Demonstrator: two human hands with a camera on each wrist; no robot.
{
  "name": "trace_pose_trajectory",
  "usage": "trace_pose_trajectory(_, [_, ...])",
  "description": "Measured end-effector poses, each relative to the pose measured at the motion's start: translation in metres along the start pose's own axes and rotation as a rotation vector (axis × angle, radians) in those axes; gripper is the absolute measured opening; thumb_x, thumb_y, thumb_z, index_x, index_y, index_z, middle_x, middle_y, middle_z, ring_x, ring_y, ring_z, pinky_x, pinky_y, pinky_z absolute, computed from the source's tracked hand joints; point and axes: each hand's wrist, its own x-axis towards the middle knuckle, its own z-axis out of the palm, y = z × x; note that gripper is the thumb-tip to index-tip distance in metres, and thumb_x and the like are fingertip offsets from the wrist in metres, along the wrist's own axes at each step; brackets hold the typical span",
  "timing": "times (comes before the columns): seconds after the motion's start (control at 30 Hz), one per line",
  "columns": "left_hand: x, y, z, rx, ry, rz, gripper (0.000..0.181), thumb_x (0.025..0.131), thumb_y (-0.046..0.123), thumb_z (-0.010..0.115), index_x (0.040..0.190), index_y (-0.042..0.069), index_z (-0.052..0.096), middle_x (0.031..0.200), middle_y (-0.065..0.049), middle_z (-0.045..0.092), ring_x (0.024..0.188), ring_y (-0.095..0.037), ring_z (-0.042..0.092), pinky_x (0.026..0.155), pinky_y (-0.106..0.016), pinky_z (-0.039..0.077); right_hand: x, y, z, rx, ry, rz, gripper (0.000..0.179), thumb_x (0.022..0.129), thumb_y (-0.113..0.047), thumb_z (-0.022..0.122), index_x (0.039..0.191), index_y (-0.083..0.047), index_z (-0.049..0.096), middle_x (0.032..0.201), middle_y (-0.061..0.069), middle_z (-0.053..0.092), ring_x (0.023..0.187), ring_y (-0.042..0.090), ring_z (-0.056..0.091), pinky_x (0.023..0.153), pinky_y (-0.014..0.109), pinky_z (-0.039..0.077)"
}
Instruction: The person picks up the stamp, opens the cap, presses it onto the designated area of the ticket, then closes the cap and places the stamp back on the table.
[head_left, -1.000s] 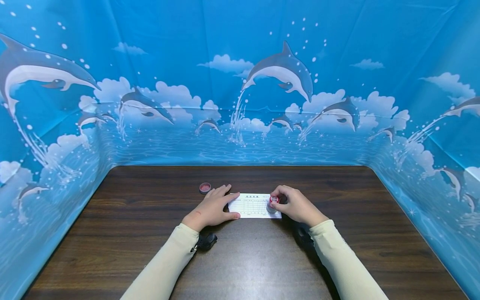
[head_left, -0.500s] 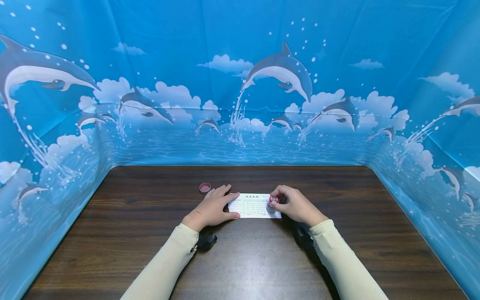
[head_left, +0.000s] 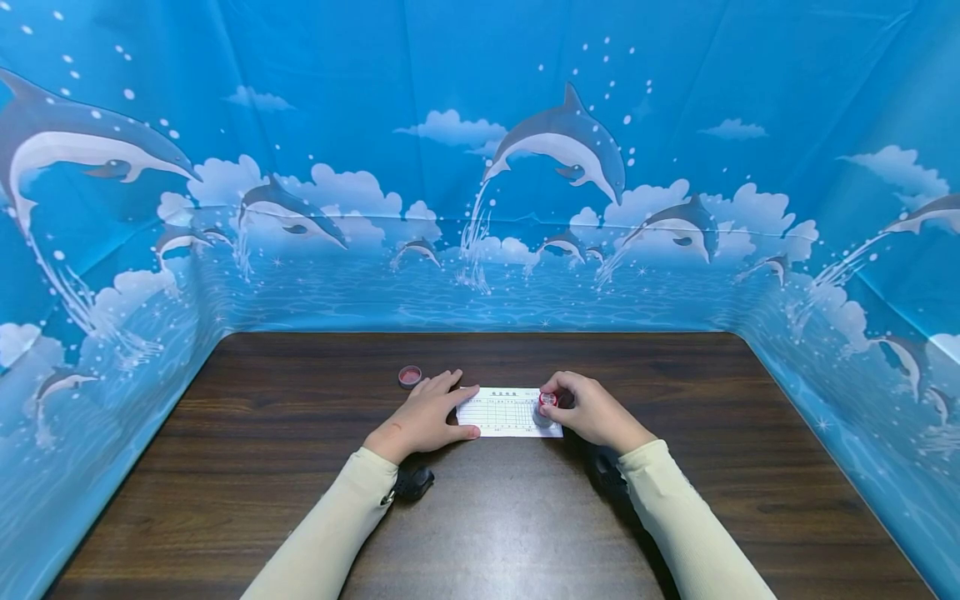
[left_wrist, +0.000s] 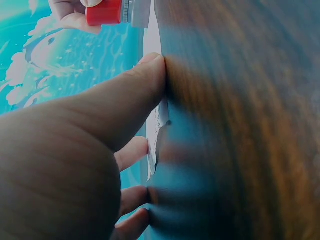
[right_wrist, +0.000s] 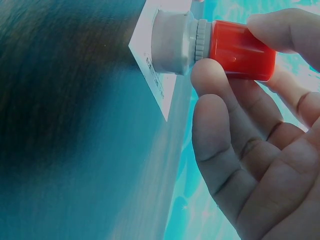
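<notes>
A round stamp [head_left: 543,415] with a red handle and a grey, partly clear base stands upright on the right part of a white printed form [head_left: 498,412]. My right hand [head_left: 596,412] holds the stamp's red handle between thumb and fingers, as the right wrist view shows. My left hand [head_left: 427,417] lies spread over the form's left end, thumb and index finger pressing it onto the table. In the left wrist view, the thumb [left_wrist: 145,75] rests on the paper, whose left end is torn and ragged. The stamp's face is hidden against the paper.
A small round cap [head_left: 409,376] with a reddish inside lies just behind my left hand on the dark wooden table [head_left: 480,517]. Blue dolphin-print cloth [head_left: 480,292] surrounds the table's back and sides. Black wrist devices sit under both wrists.
</notes>
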Motion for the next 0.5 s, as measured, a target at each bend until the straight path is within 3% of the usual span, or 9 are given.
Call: trace_pose_trajectory(0.5, [0.0009, -0.0013, 0.0017, -0.001, 0.002, 0.002, 0.073, 0.095, 0.052, 0.071, 0.157, 0.021, 0.047, 0.168, -0.017, 0.028, 0.157, -0.036, 0.02, 0.126, -0.057, 0.016, -0.0002, 0.0012, 0.0, -0.004, 0.001, -0.011, 0.01, 0.095, -0.014, 0.076, 0.103, -0.012, 0.071, 0.096, -0.001, 0.068, 0.085, 0.015, 0.061, 0.074, 0.033, 0.053])
